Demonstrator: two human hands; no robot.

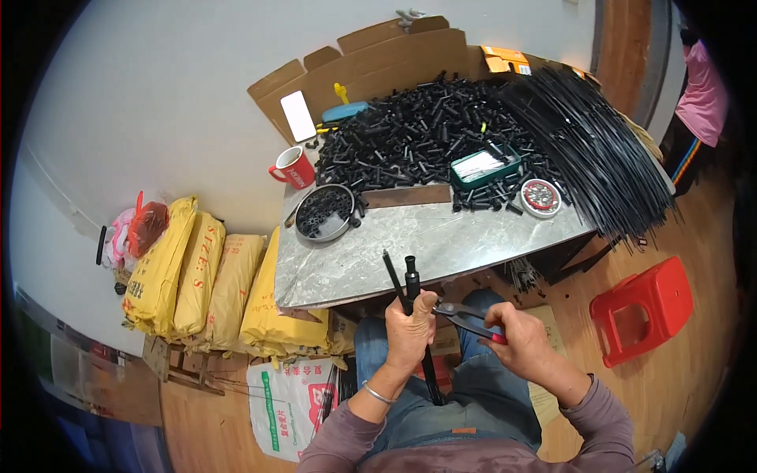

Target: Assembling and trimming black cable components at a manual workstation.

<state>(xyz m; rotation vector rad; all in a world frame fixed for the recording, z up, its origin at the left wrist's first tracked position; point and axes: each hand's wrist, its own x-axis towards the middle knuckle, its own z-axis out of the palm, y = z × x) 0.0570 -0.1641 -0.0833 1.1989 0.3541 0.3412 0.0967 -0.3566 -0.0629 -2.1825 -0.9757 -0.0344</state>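
My left hand (408, 337) is closed round a black tube (412, 280) that has a wider collar near its top. The tube's lower part runs down toward my lap. A thinner black rod (393, 274) sticks up from the same fist, tilted to the left. My right hand (516, 337) grips a pair of pliers (467, 318) with dark handles and a bit of red. The jaws point left and come close to my left thumb, beside the tube; whether they touch it I cannot tell.
On the grey marbled table (347, 272) lie a heap of short black tubes (426, 118) and a bundle of long black rods (599, 150). A round metal pan (344, 229), a red mug (293, 168) and a green tray (473, 181) stand there. Yellow sacks (193, 272) are left, a red stool (669, 293) right.
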